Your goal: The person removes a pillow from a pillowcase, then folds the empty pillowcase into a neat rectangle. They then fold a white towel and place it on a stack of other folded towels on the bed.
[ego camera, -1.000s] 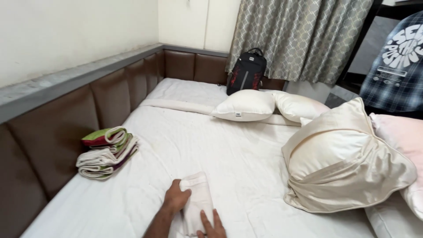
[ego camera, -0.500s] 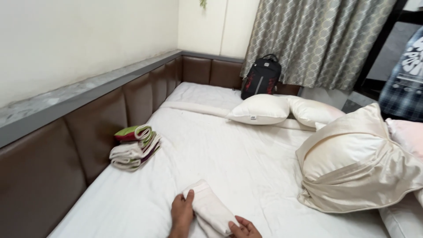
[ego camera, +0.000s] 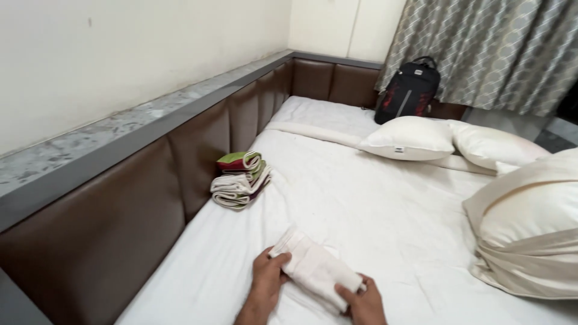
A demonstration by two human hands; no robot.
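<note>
White sheet covers the bed (ego camera: 385, 222), wide and a bit wrinkled, with a brown padded headboard (ego camera: 120, 210) along its left edge and far end. Grey patterned curtain (ego camera: 500, 48) hangs past the far right corner. On the bed's right side sits a big cream satin pillow (ego camera: 530, 229), and two white pillows (ego camera: 409, 137) lie across near the far end. A black backpack (ego camera: 406, 90) leans upright at the far edge. Small stack of folded cloths (ego camera: 239, 180), red, green and off-white, rests against the left edge beside the padding.

Smallest item, and the one being handled: a folded white cloth (ego camera: 314, 268) lying diagonally on the sheet at the near edge, roughly mid-width of the bed, well apart from the stack. Left hand (ego camera: 268, 283) clasps its upper left end, thumb on top, fingers curled around the fold. Right hand (ego camera: 361, 298) pinches the lower right end, fingertips on top of the cloth. Both are grasping it, not pressing flat.

Handling judgement: looks light, soft and floppy, not fragile, not slippery. The layers would likely slump or unfold if lifted from one end only. Best taken by both short ends, as now, or scooped under the middle so the fold holds together. The sheet beneath is soft too, so it gives little firm backing.
</note>
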